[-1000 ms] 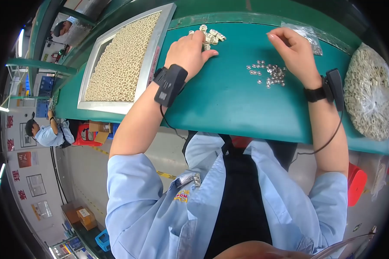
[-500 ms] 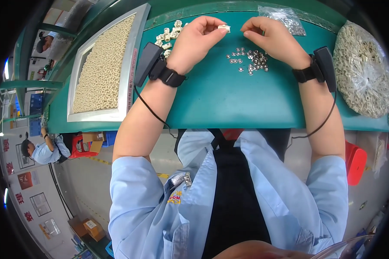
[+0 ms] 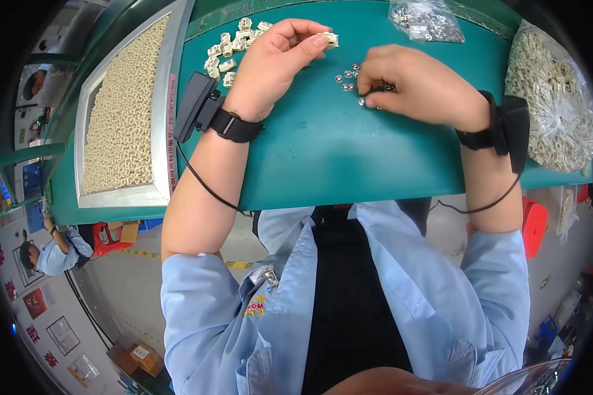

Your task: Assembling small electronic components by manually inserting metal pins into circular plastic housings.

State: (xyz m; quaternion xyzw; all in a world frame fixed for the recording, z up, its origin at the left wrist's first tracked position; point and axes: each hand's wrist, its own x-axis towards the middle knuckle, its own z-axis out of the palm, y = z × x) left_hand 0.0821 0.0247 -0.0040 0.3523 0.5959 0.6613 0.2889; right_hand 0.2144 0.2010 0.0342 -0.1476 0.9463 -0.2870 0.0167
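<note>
My left hand (image 3: 270, 62) pinches a small cream plastic housing (image 3: 333, 41) between thumb and fingertips, raised above the green work surface. Left of that hand, several similar cream housings (image 3: 227, 47) lie in a loose group. My right hand (image 3: 415, 85) is low over a scatter of small round silver metal parts (image 3: 348, 74), its fingers curled and the thumb apart from the index finger. One metal part (image 3: 362, 102) lies by the thumb tip. The hand covers most of the pile, and nothing can be seen held in it.
A metal-framed tray (image 3: 169, 118) filled with rows of cream pieces stands at the left. At the right sits a bulging clear bag (image 3: 553, 105) of cream parts. A clear bag (image 3: 427, 23) of metal parts lies at the back. Cables hang from both wrist devices. A person (image 3: 56, 250) sits far left.
My right hand has moved down and toward me, from beside the held housing to over the metal parts. My left hand still holds the housing, shifted slightly left in view.
</note>
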